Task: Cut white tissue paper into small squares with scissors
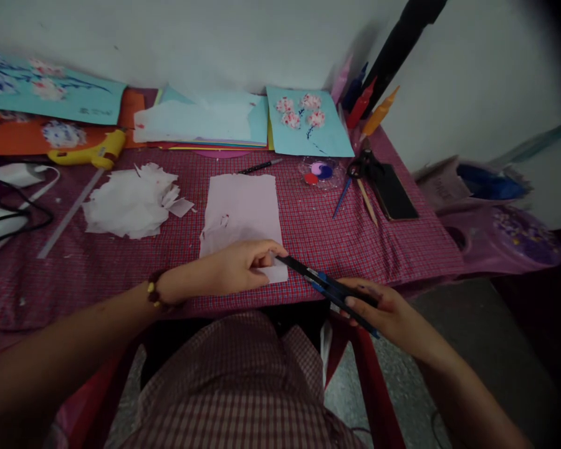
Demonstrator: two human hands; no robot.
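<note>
A pale pink sheet of paper [241, 209] lies on the red checked tablecloth [121, 262] in front of me. My left hand [243, 267] rests on the sheet's near edge, fingers curled and pinching its near right corner. My right hand [387, 310] is closed round the handles of dark blue scissors [325, 288]. The scissor blades point left and up, with their tip at the pinched corner of the sheet.
A heap of white paper scraps [128, 201] lies left of the sheet, with a yellow glue gun [90, 153] and a ruler [70, 213] beyond. Blue flower cards [308, 121], a pen [260, 166], a paint palette [318, 173], another pair of scissors [365, 163], brushes and a phone [395, 193] lie toward the back right. A pink stool [500, 240] stands right of the table.
</note>
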